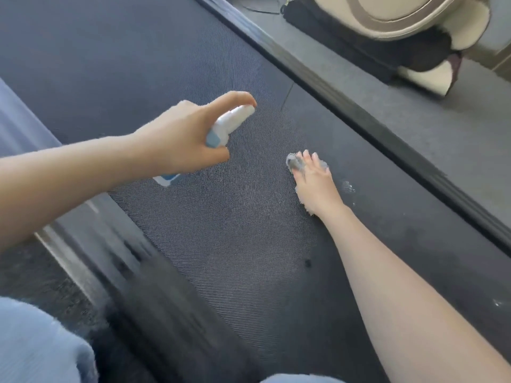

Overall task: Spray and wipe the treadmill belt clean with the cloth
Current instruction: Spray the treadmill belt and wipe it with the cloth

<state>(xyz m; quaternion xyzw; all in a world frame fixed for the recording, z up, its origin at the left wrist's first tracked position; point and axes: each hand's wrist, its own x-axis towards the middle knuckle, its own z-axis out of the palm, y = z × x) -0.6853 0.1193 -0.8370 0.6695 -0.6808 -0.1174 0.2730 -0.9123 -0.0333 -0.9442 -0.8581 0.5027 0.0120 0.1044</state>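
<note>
left hand (188,134): grasping the spray bottle (226,125), fingers wrapped round its body, index finger laid over the white nozzle head. the bottle is held off the surface and tilted, with the nozzle pointing ahead and down at the belt (249,244).

right hand (315,181): flat, fingers spread and straight, pressing the cloth (293,161) onto the belt. it is not clenched. most of the cloth is hidden under the palm, with only its edges showing past the fingertips and the heel of the hand. the cloth sits on the right part of the belt, near the side rail (359,106) but apart from it.

belt: a few pale wet flecks (348,186) just beside the right hand, and a small dark spot (307,262) nearer the body, beside the right forearm.

judgement, step in hand: spraying ahead of the cloth.
- aim the mist at the bare weave between nozzle and cloth, not at the rail.
- press the head fully, in short bursts, so the belt is damp rather than pooled.
- follow with the flat palm in overlapping passes across the belt's width.
- work back to the dark spot, with extra pressure there.
- if too little cloth is under the fingers, respread it first.
</note>
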